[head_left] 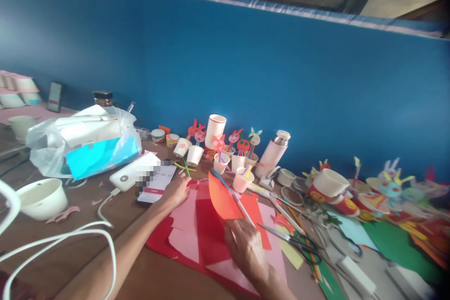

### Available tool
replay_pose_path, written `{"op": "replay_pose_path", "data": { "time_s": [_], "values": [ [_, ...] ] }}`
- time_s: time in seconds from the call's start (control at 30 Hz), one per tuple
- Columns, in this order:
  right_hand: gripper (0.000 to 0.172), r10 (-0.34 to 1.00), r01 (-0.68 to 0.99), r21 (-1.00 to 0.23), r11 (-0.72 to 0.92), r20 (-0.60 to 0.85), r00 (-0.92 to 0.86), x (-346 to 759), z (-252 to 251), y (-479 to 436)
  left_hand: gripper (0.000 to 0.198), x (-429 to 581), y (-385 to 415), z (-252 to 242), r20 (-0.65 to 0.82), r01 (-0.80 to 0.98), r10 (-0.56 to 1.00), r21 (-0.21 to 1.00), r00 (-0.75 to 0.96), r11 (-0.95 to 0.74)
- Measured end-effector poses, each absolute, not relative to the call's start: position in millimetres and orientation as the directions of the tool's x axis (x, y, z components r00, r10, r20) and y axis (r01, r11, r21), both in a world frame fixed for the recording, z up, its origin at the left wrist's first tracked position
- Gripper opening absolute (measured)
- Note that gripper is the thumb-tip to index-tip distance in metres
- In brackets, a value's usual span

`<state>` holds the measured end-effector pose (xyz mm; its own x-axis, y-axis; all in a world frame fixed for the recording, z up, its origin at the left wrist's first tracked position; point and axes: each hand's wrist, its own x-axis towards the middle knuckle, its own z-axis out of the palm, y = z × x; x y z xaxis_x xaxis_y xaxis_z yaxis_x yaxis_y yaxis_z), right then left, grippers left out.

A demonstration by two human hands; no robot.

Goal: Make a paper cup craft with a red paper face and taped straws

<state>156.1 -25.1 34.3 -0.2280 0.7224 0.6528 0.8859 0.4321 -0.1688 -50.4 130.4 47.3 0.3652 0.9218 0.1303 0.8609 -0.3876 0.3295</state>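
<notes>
My right hand (246, 246) is closed on the lower left part of an orange paper sheet (221, 197), whose left side curls up. Under it lie pink paper (184, 241) and red paper (158, 239). My left hand (177, 191) is at the upper left edge of this stack, fingers drawn together beside green and yellow strips (186, 167); what they pinch is too small to make out. A purple-white strip (242, 207) lies across the orange paper. Scissors (290, 239) with black handles rest partly open to the right of my right hand.
Behind the paper stand paper cups (221, 163) with animal figures and a pink thermos (272, 153). A phone (157, 185), a power bank (133, 172) with white cable, a plastic bag (84, 136) and a bowl (42, 199) are left. More cup figures (330, 186) and green paper (393, 243) lie right.
</notes>
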Motion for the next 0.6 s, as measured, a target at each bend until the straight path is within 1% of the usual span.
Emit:
{"op": "replay_pose_path", "data": {
  "time_s": [0.03, 0.27, 0.4, 0.6],
  "values": [
    [0.019, 0.719, 0.883, -0.174, 0.435, 0.658, -0.225, 157.3, 34.4, -27.0, 0.017, -50.4, 129.7, 48.6, 0.130, 0.865, 0.923, 0.322, 0.361, -0.384],
    [0.018, 0.730, 0.873, -0.233, 0.429, 0.658, -0.183, 163.9, 36.6, -36.6, 0.016, -50.7, 125.4, 62.8, 0.165, 0.902, 0.948, 0.301, 0.272, -0.311],
    [0.017, 0.710, 0.878, -0.194, 0.437, 0.674, -0.205, 163.9, 35.6, -38.6, 0.016, -54.2, 124.8, 70.8, 0.163, 0.917, 0.962, 0.301, 0.220, -0.261],
    [0.018, 0.695, 0.903, -0.148, 0.403, 0.691, -0.197, 163.3, 33.5, -39.7, 0.018, -66.7, 126.8, 86.4, 0.151, 0.928, 0.966, 0.278, 0.212, -0.247]
  ]
}}
